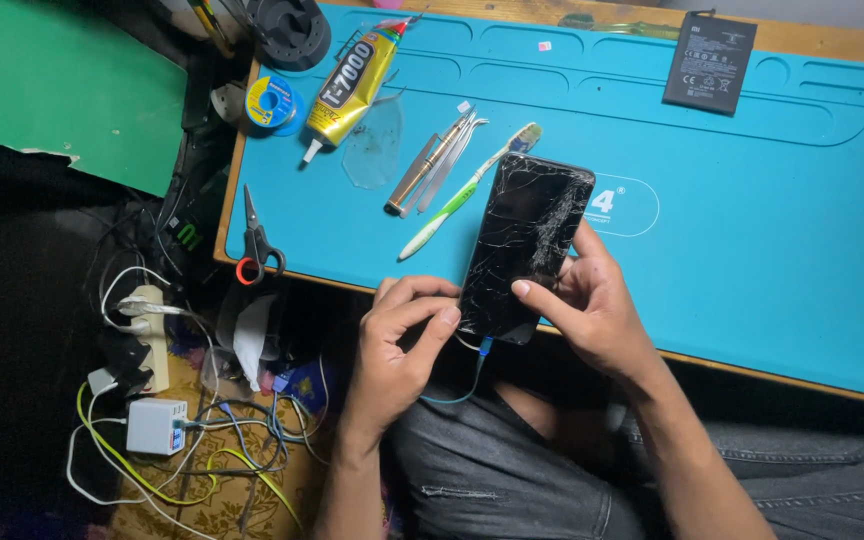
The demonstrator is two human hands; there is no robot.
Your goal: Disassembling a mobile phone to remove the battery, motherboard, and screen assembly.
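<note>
While both hands grip it, the phone (525, 245) sits tilted at the near edge of the blue mat (752, 220), its black screen badly cracked. Right hand (592, 305) wraps around the right side, thumb pressed on the glass near the bottom. Left hand (397, 340) is curled at the lower left corner, fingers pinching the phone's edge. A thin cable (474, 372) hangs from the phone's bottom end down toward the lap.

Just left of the phone lies a green and white toothbrush (457, 200), then tweezers (434, 165) and a clear bit of plastic. Further up there's a yellow glue tube (352, 90) and a solder spool (272, 103). Scissors (255, 240) with a red handle hang over the mat's left edge. A battery (709, 62) sits well apart at the far right. Down on the floor to the left, a power strip (147, 335) and tangled wires.
</note>
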